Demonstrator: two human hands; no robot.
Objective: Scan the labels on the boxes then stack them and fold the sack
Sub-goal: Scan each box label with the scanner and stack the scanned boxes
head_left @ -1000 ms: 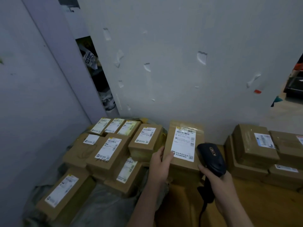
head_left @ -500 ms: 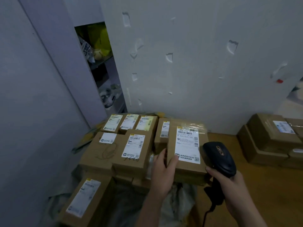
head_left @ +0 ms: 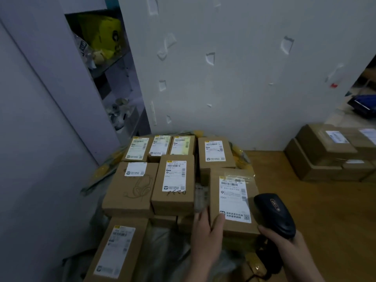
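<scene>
Shifted to the right and nearer since half a second ago, the brown cardboard box (head_left: pixel 215 192) now sits clear of the back row of parcels. It is at the right front corner of the pile, with its white shipping label (head_left: pixel 234 200) facing up.

The left hand (head_left: pixel 205 235) holds the box at its near left corner. The thumb lies on the label's lower left corner and the fingers run up the left side, so the grip is closed round that edge. I cannot tell whether the box is lifted or rests on what lies beneath it.

The right hand (head_left: pixel 289 247) has its grip wrapped round the handle of a black handheld barcode scanner (head_left: pixel 274 214). As before, the scanner's head is just beside the box's right edge, near the label.

To the left and behind, other labelled cardboard boxes (head_left: pixel 173 202) lie close-packed, labels up, on a grey woven sack (head_left: pixel 162 253) with yellow showing at its far rim. The sack lies on a wooden floor (head_left: pixel 325 210), in the corner under a white wall (head_left: pixel 223 78).

A separate stack of taped cardboard boxes (head_left: pixel 317 147) stands well apart to the right, against the wall. An open shelf at upper left holds a yellow object (head_left: pixel 101 33).
</scene>
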